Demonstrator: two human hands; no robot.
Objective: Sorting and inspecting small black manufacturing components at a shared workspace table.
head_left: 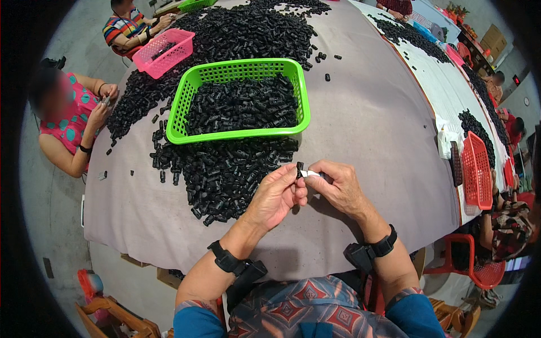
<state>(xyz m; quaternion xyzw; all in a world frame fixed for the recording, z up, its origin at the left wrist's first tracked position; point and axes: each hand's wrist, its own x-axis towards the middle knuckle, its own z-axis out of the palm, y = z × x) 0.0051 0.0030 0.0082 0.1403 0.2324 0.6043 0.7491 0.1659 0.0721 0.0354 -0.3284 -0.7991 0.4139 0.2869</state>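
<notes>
My left hand [275, 198] pinches a small black plastic part [300, 166] between thumb and fingers, just above the table. In my right hand [341, 188] is a small pale blade-like tool [307, 173], its tip against or very near the black part. Most of that tool is hidden by my fingers, so its exact kind does not show. Beyond my hands stands a bright green plastic basket [239, 137], filled with similar black parts. A pile of loose black parts [222, 180] spreads from the basket's near side toward my left hand.
A larger heap of black parts [248, 34] covers the far table, beside a pink basket [183, 42]. A person in pink [67, 118] works at the left, another in stripes [127, 31] farther back. On the right are a red basket [478, 172] and a white-covered table [414, 67].
</notes>
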